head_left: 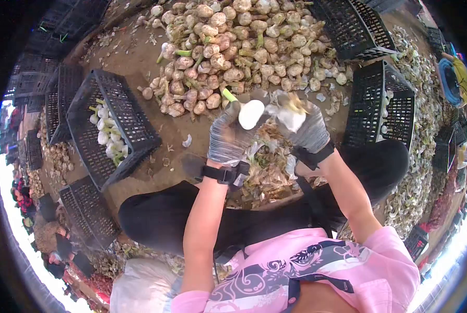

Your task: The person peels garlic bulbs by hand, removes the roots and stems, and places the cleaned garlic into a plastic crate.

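To the left of the fingers, a black crate (131, 112) holds pale bulbs (104, 130), seemingly placed for easy reach; the gloved left hand (227, 136), its fingers closed round a white bulb (252, 115), apparently grips so as to leave the smooth side exposed. Beyond the fingers lies a heap of brownish bulbs (212, 50), and below them loose skins (269, 180), probably lying where they fell. Just right, the gloved right hand (311, 130) has fingers curled about a blurred pale clump (292, 120), how tightly cannot be told; farther right stands a second crate (354, 112).
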Action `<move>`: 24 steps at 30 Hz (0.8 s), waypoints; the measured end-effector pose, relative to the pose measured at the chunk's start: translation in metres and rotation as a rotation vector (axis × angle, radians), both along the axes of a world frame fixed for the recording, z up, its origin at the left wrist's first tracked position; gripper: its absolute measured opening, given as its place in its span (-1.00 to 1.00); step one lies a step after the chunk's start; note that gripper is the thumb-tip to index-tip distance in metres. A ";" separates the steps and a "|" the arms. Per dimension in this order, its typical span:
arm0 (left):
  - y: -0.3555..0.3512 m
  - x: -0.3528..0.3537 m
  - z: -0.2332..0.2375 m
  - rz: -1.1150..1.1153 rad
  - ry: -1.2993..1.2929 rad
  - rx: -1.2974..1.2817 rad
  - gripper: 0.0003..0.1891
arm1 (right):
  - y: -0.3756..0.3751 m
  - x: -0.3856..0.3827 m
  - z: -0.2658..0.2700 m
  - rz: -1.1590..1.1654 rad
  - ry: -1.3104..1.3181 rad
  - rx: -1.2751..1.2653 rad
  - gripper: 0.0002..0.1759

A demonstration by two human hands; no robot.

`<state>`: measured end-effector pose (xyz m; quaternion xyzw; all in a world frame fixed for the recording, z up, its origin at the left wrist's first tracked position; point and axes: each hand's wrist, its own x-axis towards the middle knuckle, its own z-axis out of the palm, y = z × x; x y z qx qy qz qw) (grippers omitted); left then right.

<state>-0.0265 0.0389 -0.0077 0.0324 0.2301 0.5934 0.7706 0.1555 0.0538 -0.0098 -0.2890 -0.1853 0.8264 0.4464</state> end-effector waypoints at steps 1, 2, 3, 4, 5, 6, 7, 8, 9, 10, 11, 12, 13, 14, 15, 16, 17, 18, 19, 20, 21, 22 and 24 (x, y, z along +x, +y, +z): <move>0.000 0.000 0.003 -0.002 -0.191 -0.071 -0.71 | -0.006 0.011 -0.010 0.062 -0.312 0.152 -0.60; -0.001 -0.001 0.002 0.044 -0.296 -0.096 -0.71 | 0.011 0.029 -0.038 0.448 0.481 -0.129 -0.53; -0.001 -0.004 0.002 0.050 -0.295 -0.097 -0.71 | 0.012 0.030 -0.021 0.585 -0.159 0.083 -0.54; 0.000 -0.006 0.003 0.058 -0.322 -0.115 -0.71 | 0.013 0.025 0.007 0.800 -0.460 0.309 -0.52; 0.001 -0.007 0.004 0.063 -0.350 -0.132 -0.71 | 0.013 0.021 0.025 1.001 -0.768 0.542 -0.50; 0.002 -0.008 0.003 0.086 -0.315 -0.189 -0.71 | 0.012 0.026 0.007 1.036 -1.053 0.831 -0.42; 0.002 -0.006 -0.006 0.078 -0.317 -0.191 -0.71 | 0.009 0.025 0.002 1.032 -1.057 0.825 -0.42; 0.003 -0.004 -0.021 0.083 -0.181 -0.223 -0.70 | 0.007 0.021 -0.001 0.732 -1.003 0.741 -0.43; 0.004 0.000 -0.026 0.087 -0.045 -0.253 -0.70 | 0.006 0.016 0.000 0.438 -0.939 0.653 -0.44; 0.000 0.009 -0.030 0.073 0.104 -0.207 -0.68 | 0.002 0.010 0.008 0.328 -0.638 0.282 -0.40; -0.003 0.016 -0.036 -0.026 0.151 -0.054 -0.69 | 0.002 0.008 0.008 0.323 -0.644 0.279 -0.40; -0.005 0.028 -0.032 -0.080 0.298 -0.015 -0.67 | 0.003 0.007 0.007 0.261 -0.446 0.041 -0.47; -0.008 0.038 -0.028 -0.133 0.447 0.027 -0.65 | 0.003 0.008 0.004 0.193 -0.241 -0.191 -0.55; -0.016 0.044 -0.051 -0.208 0.507 0.044 -0.60 | 0.003 0.023 -0.039 0.162 -0.263 -0.099 -0.64; -0.019 0.048 -0.044 -0.214 0.506 0.046 -0.60 | 0.007 0.041 -0.042 -0.029 0.000 -0.456 -0.68; -0.022 0.050 -0.031 -0.218 0.638 0.127 -0.56 | 0.010 0.056 -0.040 -0.212 0.054 -0.387 -0.66; -0.022 0.051 -0.024 -0.218 0.770 0.209 -0.50 | 0.014 0.072 -0.036 -0.391 0.107 -0.314 -0.64; -0.021 0.050 -0.023 -0.248 0.768 0.149 -0.55 | 0.018 0.096 -0.035 -0.531 0.195 -0.208 -0.60; -0.021 0.049 -0.026 -0.248 0.766 0.147 -0.55 | 0.020 0.119 -0.034 -0.670 0.283 -0.099 -0.56; -0.021 0.048 -0.032 -0.265 0.617 0.021 -0.61 | 0.017 0.140 -0.035 -0.754 0.301 0.070 -0.42; -0.020 0.046 -0.035 -0.281 0.467 -0.102 -0.66 | 0.015 0.151 -0.036 -0.835 0.318 0.242 -0.28; -0.020 0.044 -0.035 -0.283 0.489 -0.096 -0.66 | 0.021 0.144 -0.020 -0.660 0.592 0.384 -0.23; -0.019 0.041 -0.035 -0.298 0.453 -0.104 -0.66 | 0.033 0.142 -0.017 -0.518 0.791 0.531 -0.24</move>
